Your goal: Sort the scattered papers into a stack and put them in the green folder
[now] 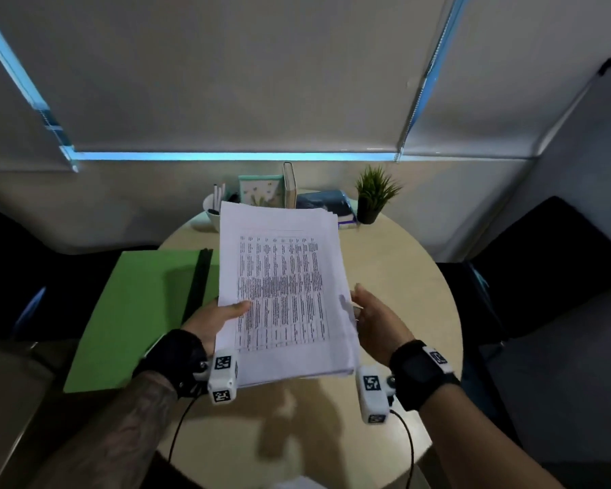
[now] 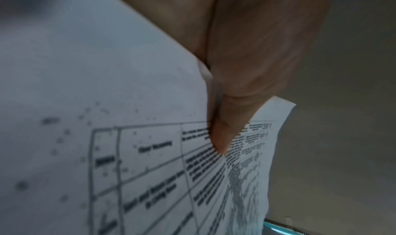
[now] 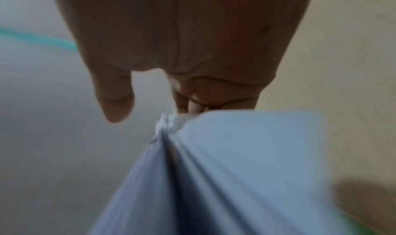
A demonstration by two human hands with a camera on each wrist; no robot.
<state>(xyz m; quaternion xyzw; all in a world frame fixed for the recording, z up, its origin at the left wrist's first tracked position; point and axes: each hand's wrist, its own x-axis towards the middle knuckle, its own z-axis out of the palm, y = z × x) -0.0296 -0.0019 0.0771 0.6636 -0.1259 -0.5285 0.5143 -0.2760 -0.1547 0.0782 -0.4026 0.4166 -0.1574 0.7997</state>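
A thick stack of white papers [image 1: 283,277], its top sheet printed with a table, is held up above the round table [image 1: 403,277]. My left hand [image 1: 233,310] pinches the stack's lower left edge, thumb on the top sheet [image 2: 128,154] and fingers hidden beneath. At the stack's right edge my right hand [image 1: 357,305] has its fingers against the sheets [image 3: 235,154], with the thumb [image 3: 115,103] lifted clear. The green folder [image 1: 138,312] lies open on the table's left side, overhanging the rim, beside the stack.
Along the table's far edge stand a white pen cup [image 1: 215,210], upright books [image 1: 290,185], a lying blue book [image 1: 327,202] and a small potted plant [image 1: 373,195]. A dark chair [image 1: 551,262] sits to the right, and another to the left.
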